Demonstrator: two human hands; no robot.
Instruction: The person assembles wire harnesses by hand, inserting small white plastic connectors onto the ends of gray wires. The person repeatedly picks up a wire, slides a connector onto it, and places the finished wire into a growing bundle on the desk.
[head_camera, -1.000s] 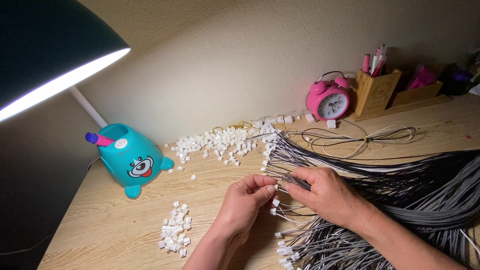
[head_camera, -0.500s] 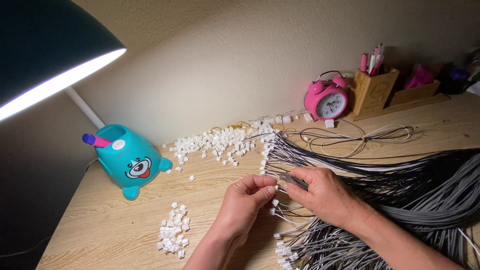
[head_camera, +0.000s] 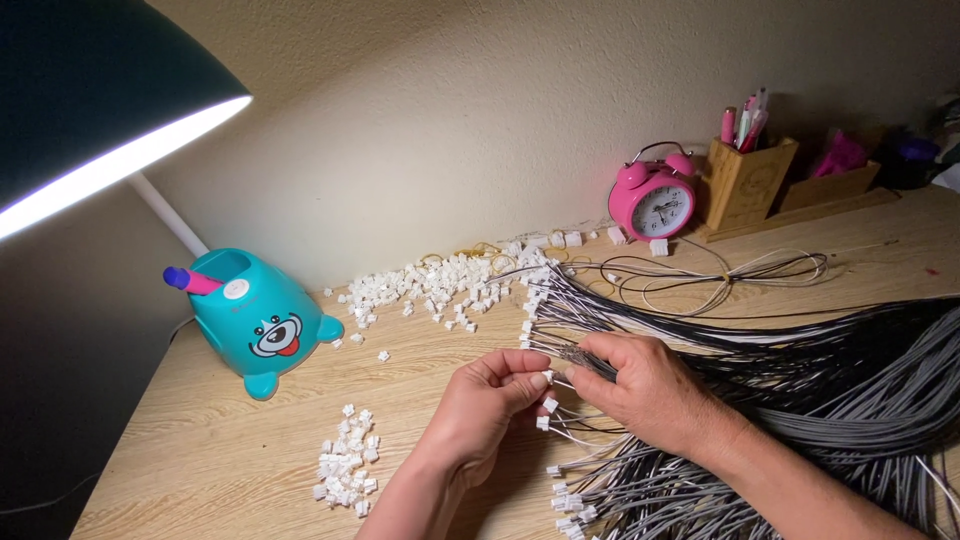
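Two hands at centre frame, fingertips nearly touching over the desk (head_camera: 200, 440). Left hand (head_camera: 480, 400): fingers pinched shut on a small white connector (head_camera: 547, 378), thumb and forefinger tips together, pointing right. Right hand (head_camera: 650, 395): fingers closed around the tips of a few thin wires (head_camera: 570, 355), pointing left toward the connector.

Key relation: the connector sits just left of the wire tips, close to touching; can't tell whether they already meet. The wires' long axis runs roughly left-right, out to the right edge of the frame, so connector and wire ends face each other along that line. Both hands are equally near the joint; the left carries the connector, the right carries the wires.

Around them:
- Big bundle of black, grey and white wires (head_camera: 850, 370) fans in from the right, ends with white connectors fitted lying along the middle and lower centre.
- Small pile of loose white connectors (head_camera: 345, 470) lower left, just left of the left forearm.
- Larger scatter of white connectors (head_camera: 440, 285) above the hands, by the wall.
- Teal animal-shaped pen holder (head_camera: 255, 320) at left, under the lamp shade (head_camera: 90, 100) in the upper left.
- Pink alarm clock (head_camera: 652, 198) and wooden pencil box (head_camera: 745, 180) upper right.
- Loose loop of thin wire (head_camera: 730, 270) below the clock.
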